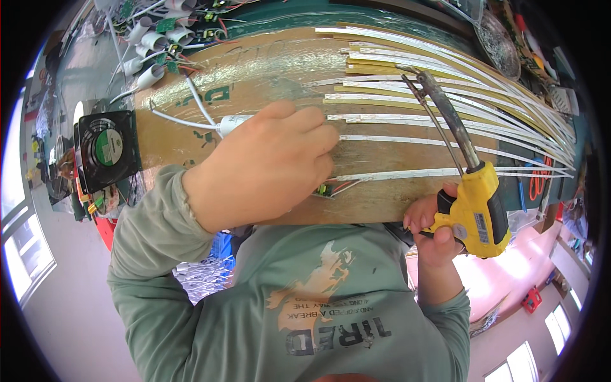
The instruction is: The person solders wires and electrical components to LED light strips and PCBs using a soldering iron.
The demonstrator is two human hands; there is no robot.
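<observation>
My left hand (267, 165) is closed, knuckles up, over the brown work board (375, 204). A white cylindrical housing (234, 124) with white cables shows partly at its far side; whatever the fingers pinch is hidden underneath. By the heel of this hand lies a small green circuit board (324, 190), its thin wires reaching toward a white LED strip (407, 173). My right hand (436, 223) grips a yellow and black soldering gun (480, 210) at the board's near right edge. The gun's long metal tip points up and away over the strips.
Several white LED strips (445, 95) fan across the right half of the board. White housings with circuit boards and wires (153, 41) are heaped at the far left. A black fan (105, 149) stands at the left edge. An orange cable (540, 181) lies at right.
</observation>
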